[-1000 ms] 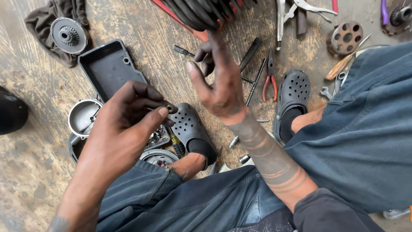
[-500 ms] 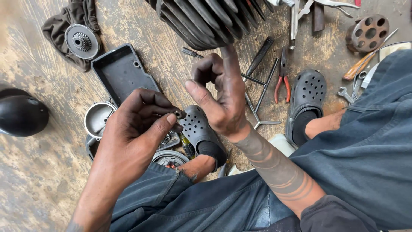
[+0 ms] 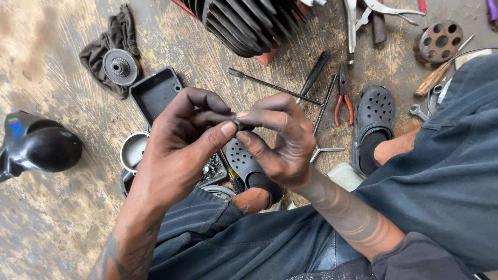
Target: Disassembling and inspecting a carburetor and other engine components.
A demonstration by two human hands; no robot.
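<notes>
Both of my hands meet in front of me, over my knees: my left hand (image 3: 176, 150) and my right hand (image 3: 280, 142) pinch the same small metal part (image 3: 236, 123) between thumbs and fingertips. It is so tiny and so covered by my fingers that I cannot say what it is; it may be a little ring or nut. Neither hand is open; each is closed on that part, touching the other at the tips.

Below my hands my feet sit in dark perforated clogs (image 3: 374, 116) on the worn floor. Just beside my left hand lies a black rectangular tray (image 3: 154, 93), and near it a round metal cup (image 3: 133, 150). Farther left, a gear disc (image 3: 120, 67) rests on a dark rag (image 3: 106, 52). A finned engine cylinder (image 3: 244, 23) stands at the top, and red-handled pliers (image 3: 342, 96) lie beside a long thin rod (image 3: 275, 86).
</notes>
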